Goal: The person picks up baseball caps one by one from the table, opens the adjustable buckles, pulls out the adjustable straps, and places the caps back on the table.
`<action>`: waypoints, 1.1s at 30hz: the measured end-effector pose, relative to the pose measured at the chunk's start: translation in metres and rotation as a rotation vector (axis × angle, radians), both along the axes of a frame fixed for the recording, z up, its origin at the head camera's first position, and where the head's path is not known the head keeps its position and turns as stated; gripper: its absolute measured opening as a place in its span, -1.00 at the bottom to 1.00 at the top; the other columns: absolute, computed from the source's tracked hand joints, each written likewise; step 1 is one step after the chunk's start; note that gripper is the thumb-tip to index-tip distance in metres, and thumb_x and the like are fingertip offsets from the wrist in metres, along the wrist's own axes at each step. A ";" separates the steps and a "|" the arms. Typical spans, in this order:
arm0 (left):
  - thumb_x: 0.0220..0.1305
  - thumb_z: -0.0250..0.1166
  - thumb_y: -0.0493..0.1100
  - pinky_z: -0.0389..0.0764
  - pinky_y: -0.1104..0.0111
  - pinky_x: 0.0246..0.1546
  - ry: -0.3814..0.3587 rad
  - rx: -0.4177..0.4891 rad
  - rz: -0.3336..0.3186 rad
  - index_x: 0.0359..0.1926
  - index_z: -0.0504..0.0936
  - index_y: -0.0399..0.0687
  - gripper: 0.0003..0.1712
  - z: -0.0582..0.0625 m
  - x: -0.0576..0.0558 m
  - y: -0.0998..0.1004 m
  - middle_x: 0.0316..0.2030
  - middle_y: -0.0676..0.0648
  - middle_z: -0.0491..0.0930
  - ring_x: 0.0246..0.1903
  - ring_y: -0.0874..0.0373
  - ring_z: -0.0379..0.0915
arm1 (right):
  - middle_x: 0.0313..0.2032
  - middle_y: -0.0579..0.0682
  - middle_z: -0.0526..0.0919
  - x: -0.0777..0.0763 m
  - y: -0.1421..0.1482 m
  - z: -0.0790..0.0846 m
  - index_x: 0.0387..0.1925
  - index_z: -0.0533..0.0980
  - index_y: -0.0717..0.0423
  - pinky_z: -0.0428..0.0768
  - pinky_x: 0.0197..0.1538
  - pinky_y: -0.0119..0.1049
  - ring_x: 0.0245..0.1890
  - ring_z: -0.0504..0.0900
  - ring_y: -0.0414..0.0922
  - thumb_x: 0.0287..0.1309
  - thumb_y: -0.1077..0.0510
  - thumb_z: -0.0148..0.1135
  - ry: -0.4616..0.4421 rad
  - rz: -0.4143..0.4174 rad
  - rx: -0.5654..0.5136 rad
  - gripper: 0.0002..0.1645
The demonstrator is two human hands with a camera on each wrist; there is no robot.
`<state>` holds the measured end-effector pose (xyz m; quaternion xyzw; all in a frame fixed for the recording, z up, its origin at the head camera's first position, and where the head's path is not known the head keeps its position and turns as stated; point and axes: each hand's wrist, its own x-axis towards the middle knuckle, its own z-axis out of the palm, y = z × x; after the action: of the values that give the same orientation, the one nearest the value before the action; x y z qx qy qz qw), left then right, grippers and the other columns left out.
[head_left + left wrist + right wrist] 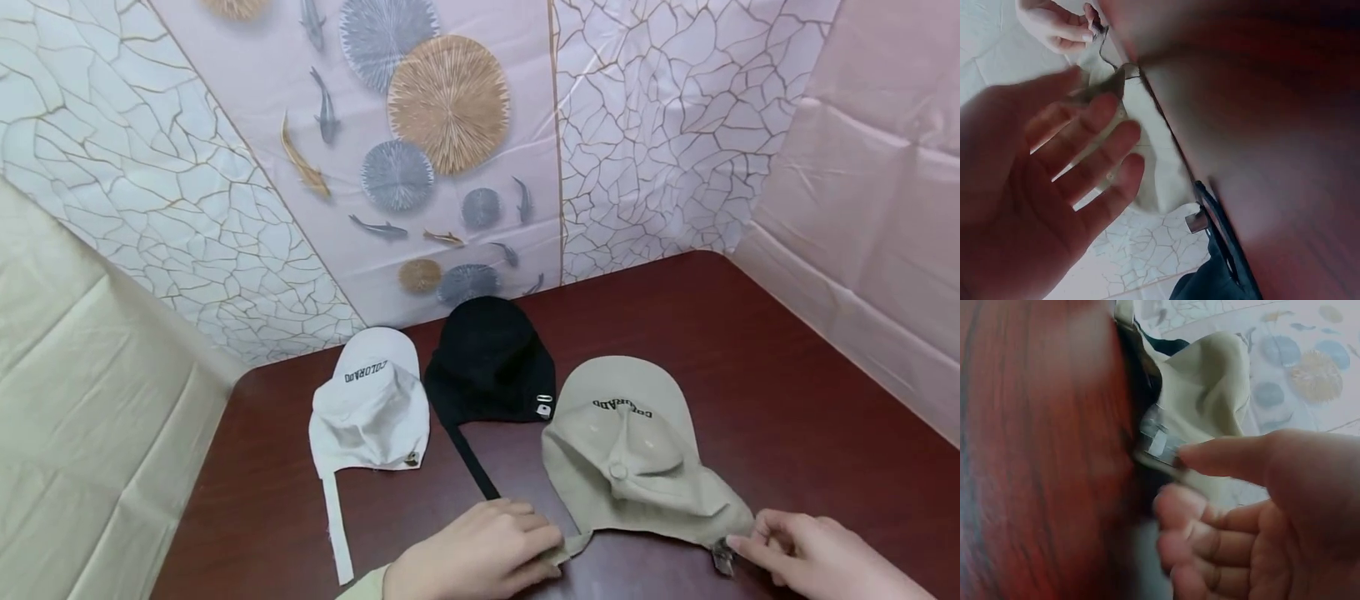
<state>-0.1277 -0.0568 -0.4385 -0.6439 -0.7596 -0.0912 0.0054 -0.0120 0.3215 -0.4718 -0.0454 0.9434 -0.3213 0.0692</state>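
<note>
Lying flattened on the dark red tabletop (750,350), the beige cap (630,450) sits nearest the person, its "COLORADO" lettering facing away. The left hand (472,550) rests at the cap's near left corner, fingers fairly straight and touching the strap end there; whether it pinches the cloth I cannot tell. The right hand (817,558) has its fingertips on the metal buckle (723,557) at the near right corner, the other fingers curled. A black cap (487,358) and a white cap (371,400) lie behind, side by side.
</note>
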 end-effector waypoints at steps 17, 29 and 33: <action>0.49 0.18 0.02 0.52 0.44 0.04 0.204 0.013 0.147 0.08 0.58 0.03 -0.72 -0.003 -0.023 0.049 -0.05 0.11 0.57 -0.02 0.27 0.55 | -0.11 -0.33 0.62 -0.037 -0.034 0.025 -0.04 0.60 -0.20 0.39 -0.03 -0.66 -0.10 0.57 -0.39 -0.20 0.31 0.60 0.700 0.154 0.063 -0.36; 0.37 0.33 0.07 0.51 0.46 -0.16 0.203 -0.239 0.124 0.06 0.65 0.24 -0.72 -0.003 -0.024 0.054 -0.08 0.16 0.48 -0.08 0.29 0.42 | 0.14 0.19 0.55 -0.036 -0.038 0.008 0.17 0.53 0.32 0.57 -0.02 0.15 0.10 0.58 0.17 0.10 -0.21 0.44 0.337 0.142 0.428 -0.19; 0.37 0.32 0.11 0.46 0.58 -0.19 0.081 -0.157 0.079 0.00 0.72 0.24 -0.75 -0.003 -0.027 0.042 -0.15 0.21 0.50 -0.12 0.35 0.40 | 0.10 0.28 0.55 -0.039 -0.036 0.010 0.09 0.54 0.39 0.55 0.00 0.19 0.02 0.61 0.24 0.03 -0.22 0.49 0.339 0.094 0.452 -0.16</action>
<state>-0.1547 -0.0147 -0.4412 -0.6149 -0.7885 -0.0048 -0.0106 -0.0513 0.2854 -0.4619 -0.1256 0.9860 -0.0871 -0.0665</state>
